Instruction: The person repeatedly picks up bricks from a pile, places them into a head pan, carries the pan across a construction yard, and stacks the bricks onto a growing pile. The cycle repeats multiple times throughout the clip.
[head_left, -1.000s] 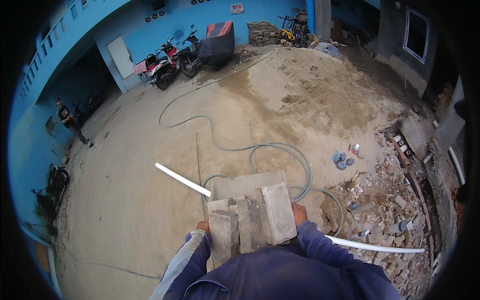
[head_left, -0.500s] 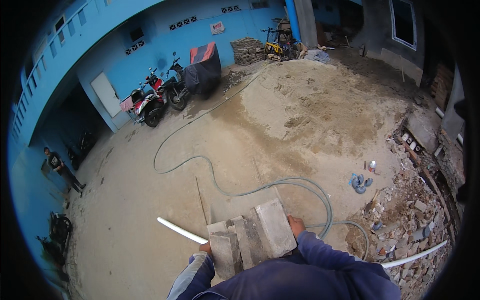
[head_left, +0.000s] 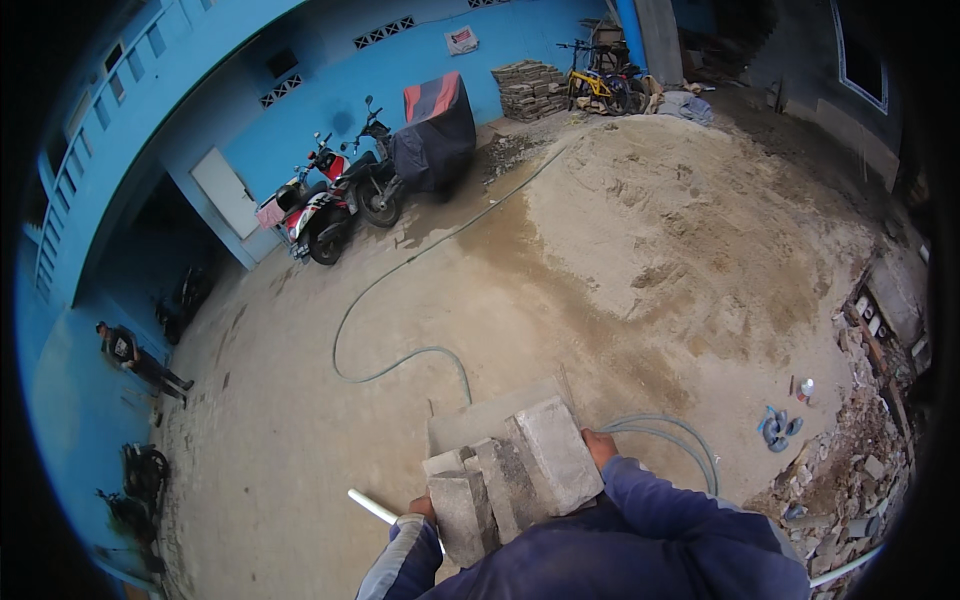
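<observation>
Though hugged close, paving blocks (head_left: 515, 475) tilted rightward

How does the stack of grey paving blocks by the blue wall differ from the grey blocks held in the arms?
The stack of grey paving blocks stands far off on the ground by the blue wall, in neat flat layers. The carried grey blocks are few, tilted on edge against the chest, with the left hand and right hand at their sides. Both look like rough grey masonry.

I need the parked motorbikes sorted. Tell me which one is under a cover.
The motorbike farthest right, by the blue wall, is draped in a dark cover with a red patch. The two motorbikes to its left stand uncovered.
</observation>
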